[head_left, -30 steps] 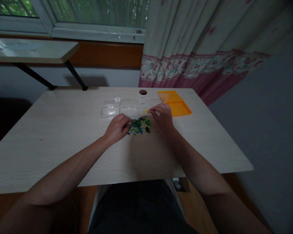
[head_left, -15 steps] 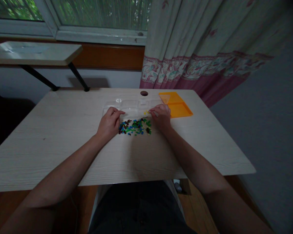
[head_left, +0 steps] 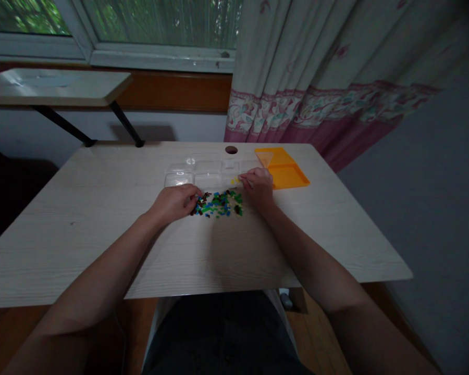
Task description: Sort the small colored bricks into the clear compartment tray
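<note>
A pile of small toy bricks (head_left: 221,202) in green, blue, brown and pale colours lies loose on the table. My left hand (head_left: 175,202) is at the pile's left edge, thumb and forefinger drawn together over the pieces; what they pinch is too small to make out. Behind the pile lies a clear plastic tray (head_left: 208,178) with several compartments. My right hand (head_left: 259,186) rests over the tray's right end, fingertips pinched beside a few yellow pieces (head_left: 234,180) in a compartment. Anything between those fingertips cannot be made out.
An orange case or lid (head_left: 287,177) lies on the table (head_left: 320,234) just right of my right hand. A round hole (head_left: 231,150) is near the table's back edge. A raised shelf (head_left: 62,86) on dark legs stands at the back left. A curtain (head_left: 297,78) hangs behind.
My left hand has come back from over the tray toward me, down to the left edge of the brick pile. The right hand stays nearly still by the yellow pieces.
</note>
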Demonstrator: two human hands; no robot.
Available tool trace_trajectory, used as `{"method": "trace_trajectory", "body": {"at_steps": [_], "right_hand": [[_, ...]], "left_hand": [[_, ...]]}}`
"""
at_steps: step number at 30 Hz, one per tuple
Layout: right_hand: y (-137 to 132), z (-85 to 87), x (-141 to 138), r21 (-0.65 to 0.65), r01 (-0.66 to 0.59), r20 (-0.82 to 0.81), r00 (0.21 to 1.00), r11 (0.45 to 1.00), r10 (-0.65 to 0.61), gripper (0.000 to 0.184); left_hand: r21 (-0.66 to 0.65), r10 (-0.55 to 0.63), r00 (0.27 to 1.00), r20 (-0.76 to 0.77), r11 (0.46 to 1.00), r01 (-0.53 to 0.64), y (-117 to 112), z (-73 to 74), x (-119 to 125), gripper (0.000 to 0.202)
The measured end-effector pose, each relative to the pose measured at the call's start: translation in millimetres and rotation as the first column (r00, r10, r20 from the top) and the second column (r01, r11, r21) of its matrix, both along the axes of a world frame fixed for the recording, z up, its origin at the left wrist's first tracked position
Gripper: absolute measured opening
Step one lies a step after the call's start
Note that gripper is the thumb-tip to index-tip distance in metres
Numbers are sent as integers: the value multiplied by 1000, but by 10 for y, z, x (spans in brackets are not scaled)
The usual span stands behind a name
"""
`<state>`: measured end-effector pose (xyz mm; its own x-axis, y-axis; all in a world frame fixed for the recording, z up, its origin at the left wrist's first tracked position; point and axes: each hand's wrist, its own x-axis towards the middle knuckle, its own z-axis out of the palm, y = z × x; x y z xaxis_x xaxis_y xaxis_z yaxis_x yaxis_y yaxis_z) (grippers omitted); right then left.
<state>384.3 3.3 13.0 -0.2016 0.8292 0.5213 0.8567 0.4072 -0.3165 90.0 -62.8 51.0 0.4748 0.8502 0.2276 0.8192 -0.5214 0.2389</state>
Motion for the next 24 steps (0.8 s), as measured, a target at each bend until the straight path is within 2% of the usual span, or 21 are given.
{"method": "trace_trajectory", "body": {"at_steps": [6,17,24], "right_hand": [[13,-37,-22,63,-10,-21,1000,998,11,27],[11,-49,-32,110,-48,-47,997,993,54,27],[29,-71,-39,113,-61,-45,997,992,67,28]], "left_hand": [[-114,48,998,-34,992,-52,18,29,0,31],[-98,19,997,-78,995,-27,48,-4,-71,30],[-178,0,998,-65,984,-11,61,-10,-70,29]]}}
